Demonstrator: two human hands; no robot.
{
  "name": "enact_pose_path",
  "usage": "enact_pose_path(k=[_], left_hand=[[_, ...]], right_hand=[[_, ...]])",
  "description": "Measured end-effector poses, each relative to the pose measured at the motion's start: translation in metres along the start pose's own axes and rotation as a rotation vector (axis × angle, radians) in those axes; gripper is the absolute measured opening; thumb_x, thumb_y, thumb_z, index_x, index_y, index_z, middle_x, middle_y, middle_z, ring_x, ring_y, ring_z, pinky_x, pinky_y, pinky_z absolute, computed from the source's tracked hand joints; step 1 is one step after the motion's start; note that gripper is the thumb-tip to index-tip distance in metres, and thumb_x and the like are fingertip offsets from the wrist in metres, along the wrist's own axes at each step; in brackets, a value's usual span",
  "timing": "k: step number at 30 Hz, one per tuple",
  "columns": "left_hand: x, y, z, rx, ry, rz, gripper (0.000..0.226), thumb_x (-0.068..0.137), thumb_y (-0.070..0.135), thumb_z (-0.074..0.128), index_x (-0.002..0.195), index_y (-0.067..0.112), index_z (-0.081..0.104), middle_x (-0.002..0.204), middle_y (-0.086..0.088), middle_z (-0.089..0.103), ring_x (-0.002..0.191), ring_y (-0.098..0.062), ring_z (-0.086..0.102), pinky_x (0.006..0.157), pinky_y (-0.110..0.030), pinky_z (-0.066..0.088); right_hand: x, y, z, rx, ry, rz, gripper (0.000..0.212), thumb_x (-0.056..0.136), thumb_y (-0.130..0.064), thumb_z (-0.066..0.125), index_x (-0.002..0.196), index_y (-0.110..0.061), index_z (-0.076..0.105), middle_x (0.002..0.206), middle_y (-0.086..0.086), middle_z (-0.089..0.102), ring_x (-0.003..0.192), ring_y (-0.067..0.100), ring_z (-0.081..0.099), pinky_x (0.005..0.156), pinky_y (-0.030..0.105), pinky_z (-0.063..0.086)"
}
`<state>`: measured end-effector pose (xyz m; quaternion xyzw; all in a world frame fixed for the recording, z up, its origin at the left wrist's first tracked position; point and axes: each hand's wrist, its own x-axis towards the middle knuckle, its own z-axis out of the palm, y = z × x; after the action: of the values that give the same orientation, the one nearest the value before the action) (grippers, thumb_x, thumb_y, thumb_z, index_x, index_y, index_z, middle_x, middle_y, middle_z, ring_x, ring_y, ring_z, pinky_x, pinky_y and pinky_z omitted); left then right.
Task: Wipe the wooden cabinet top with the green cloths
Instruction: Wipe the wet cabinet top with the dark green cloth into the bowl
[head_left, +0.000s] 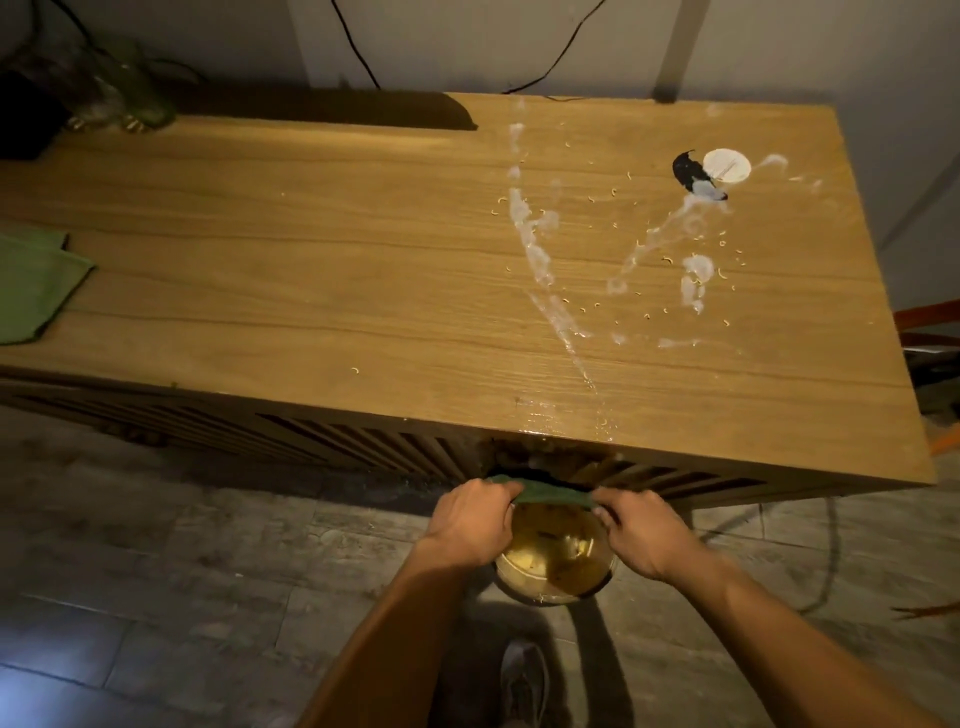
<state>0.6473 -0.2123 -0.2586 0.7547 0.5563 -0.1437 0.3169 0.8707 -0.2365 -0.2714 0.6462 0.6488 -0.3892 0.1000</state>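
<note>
Long light wooden cabinet top (311, 249) filling upper frame, white streaks (535, 249) and crumbs at right, grey tiled floor (156, 571) below, folded green cloth (31, 286) at left edge, left hand (470, 525) and right hand (641, 535) gripping second green cloth (550, 492) over clear bowl (556, 566), lower centre.

A clear bowl (555, 566) of yellowish liquid with bits floating in it sits low over the grey tiled floor (156, 561), and a grey shoe (523, 680) shows just beneath it. A glass vase (122, 88) with green stems stands at the far left corner beside a dark box (26, 117), while two black cables (363, 52) run down the pale wall (467, 41) behind. On the right, white streaks (535, 249) and small curled yellow bits (722, 273) lie scattered near a white round disc (727, 166), with a black smear (688, 174) touching it.
</note>
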Motion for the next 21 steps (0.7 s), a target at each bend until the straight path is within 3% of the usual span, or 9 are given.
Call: enact_pose_path(k=[5, 9, 12, 15, 19, 21], left_hand=[[-0.009, 0.013, -0.014, -0.044, -0.116, -0.048, 0.033, 0.099, 0.023, 0.048, 0.129, 0.03, 0.06, 0.118, -0.012, 0.064, 0.11, -0.032, 0.06, 0.095, -0.044, 0.05], [-0.026, 0.018, -0.035, -0.127, -0.174, -0.073, 0.034, 0.1, 0.024, 0.046, 0.131, 0.029, 0.059, 0.123, -0.015, 0.06, 0.113, -0.034, 0.057, 0.099, -0.047, 0.048], [-0.041, 0.021, -0.068, -0.17, -0.234, -0.082, 0.035, 0.1, 0.027, 0.045, 0.132, 0.028, 0.059, 0.127, -0.016, 0.057, 0.118, -0.036, 0.053, 0.102, -0.045, 0.045], [-0.066, 0.013, -0.116, -0.304, -0.235, -0.058, 0.034, 0.101, 0.022, 0.044, 0.127, 0.022, 0.064, 0.122, -0.016, 0.062, 0.115, -0.034, 0.055, 0.096, -0.041, 0.045], [-0.086, 0.001, -0.182, -0.403, -0.19, -0.072, 0.031, 0.1, 0.017, 0.049, 0.125, 0.02, 0.067, 0.12, -0.013, 0.066, 0.111, -0.03, 0.06, 0.089, -0.034, 0.048], [-0.096, -0.012, -0.215, -0.527, -0.169, -0.123, 0.03, 0.102, 0.014, 0.048, 0.126, 0.012, 0.066, 0.125, -0.017, 0.065, 0.114, -0.033, 0.062, 0.089, -0.038, 0.053]], right_hand=[[-0.008, -0.013, -0.019, -0.067, -0.071, 0.012, 0.026, 0.097, -0.026, 0.047, 0.115, -0.035, 0.064, 0.108, -0.001, 0.069, 0.104, 0.019, 0.063, 0.089, 0.035, 0.049], [-0.025, -0.019, -0.049, -0.054, -0.175, 0.015, 0.023, 0.098, -0.029, 0.046, 0.108, -0.034, 0.066, 0.107, -0.004, 0.067, 0.1, 0.015, 0.06, 0.088, 0.034, 0.05], [-0.04, -0.034, -0.077, -0.045, -0.227, -0.017, 0.021, 0.097, -0.028, 0.047, 0.095, -0.036, 0.066, 0.097, -0.009, 0.067, 0.093, 0.007, 0.06, 0.08, 0.024, 0.048], [-0.054, -0.064, -0.113, 0.001, -0.219, -0.068, 0.024, 0.098, -0.025, 0.05, 0.108, -0.035, 0.069, 0.094, -0.013, 0.065, 0.091, 0.002, 0.059, 0.069, 0.007, 0.04], [-0.054, -0.107, -0.166, 0.047, -0.261, -0.081, 0.02, 0.099, -0.021, 0.052, 0.102, -0.031, 0.069, 0.098, -0.006, 0.069, 0.089, 0.006, 0.062, 0.07, 0.015, 0.045], [-0.051, -0.141, -0.195, 0.102, -0.29, -0.103, 0.02, 0.099, -0.02, 0.051, 0.102, -0.026, 0.07, 0.099, -0.002, 0.07, 0.087, 0.009, 0.063, 0.07, 0.017, 0.049]])
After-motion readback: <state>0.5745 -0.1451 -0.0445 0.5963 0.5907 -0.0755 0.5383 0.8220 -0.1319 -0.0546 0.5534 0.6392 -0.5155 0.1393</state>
